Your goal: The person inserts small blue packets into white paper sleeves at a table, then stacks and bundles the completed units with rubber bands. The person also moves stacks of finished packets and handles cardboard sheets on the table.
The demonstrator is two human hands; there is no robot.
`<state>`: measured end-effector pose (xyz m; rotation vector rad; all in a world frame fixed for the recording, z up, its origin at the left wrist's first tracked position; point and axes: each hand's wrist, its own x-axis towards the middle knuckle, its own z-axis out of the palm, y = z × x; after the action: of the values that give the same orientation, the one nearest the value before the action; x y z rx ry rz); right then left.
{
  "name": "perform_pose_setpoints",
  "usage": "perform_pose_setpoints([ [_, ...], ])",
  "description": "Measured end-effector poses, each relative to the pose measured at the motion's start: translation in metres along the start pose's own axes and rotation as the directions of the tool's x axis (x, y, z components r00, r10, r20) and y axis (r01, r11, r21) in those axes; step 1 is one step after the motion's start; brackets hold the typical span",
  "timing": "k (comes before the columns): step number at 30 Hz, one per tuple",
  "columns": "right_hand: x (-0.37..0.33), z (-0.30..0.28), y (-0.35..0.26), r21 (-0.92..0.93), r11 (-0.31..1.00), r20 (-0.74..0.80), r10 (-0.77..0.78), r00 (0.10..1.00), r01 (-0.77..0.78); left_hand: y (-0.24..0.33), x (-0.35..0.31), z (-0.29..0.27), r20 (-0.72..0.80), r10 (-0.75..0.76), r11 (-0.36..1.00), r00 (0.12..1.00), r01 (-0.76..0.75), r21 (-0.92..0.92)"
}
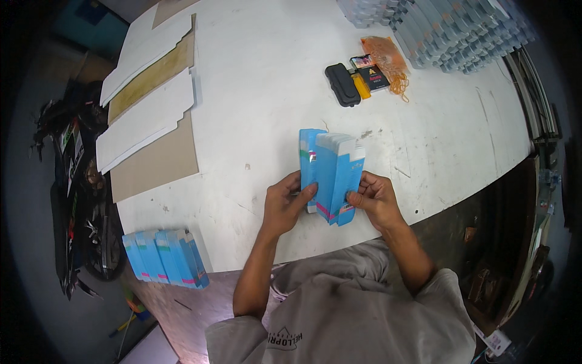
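Observation:
Between my two hands is a stack of flat blue folded cartons with white end flaps and pink and green stripes. My left hand grips the left side, its thumb lying on the front near the lower part. At the right side my right hand holds the cartons, thumb pressed on the face and fingers behind. The stack stands tilted above the white table, its cartons slightly fanned, with one on the left set apart in angle. Both hands' fingertips behind the stack are partly hidden.
More bundled blue cartons sit at the table's left front corner. Cardboard sheets and white sheets lie at the far left. A black case, yellow lighter, small box and orange bag rest beyond; clear plastic trays pile up back right.

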<state>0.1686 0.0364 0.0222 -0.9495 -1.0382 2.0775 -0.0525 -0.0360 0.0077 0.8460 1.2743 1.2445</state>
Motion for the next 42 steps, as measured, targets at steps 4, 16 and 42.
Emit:
perform_pose_setpoints([
  [4, 0.006, 0.002, -0.004, -0.083, 0.996, -0.005, 0.01, 1.0, -0.01, -0.002, 0.003, -0.001, -0.009, -0.055, 0.998, 0.998, 0.055, 0.008],
  [16, 0.005, 0.01, 0.003, -0.559, 0.816, -0.027, -0.198, 0.98, 0.15, 0.04, 0.006, 0.031, -0.156, 0.002, 0.884, 0.988, 0.071, 0.462],
  [42, 0.043, -0.003, -0.059, -0.55, 0.545, 0.225, -0.633, 0.741, 0.632, 0.063, 0.042, 0.049, 0.238, -0.046, 0.103, 0.97, -0.232, 0.967],
])
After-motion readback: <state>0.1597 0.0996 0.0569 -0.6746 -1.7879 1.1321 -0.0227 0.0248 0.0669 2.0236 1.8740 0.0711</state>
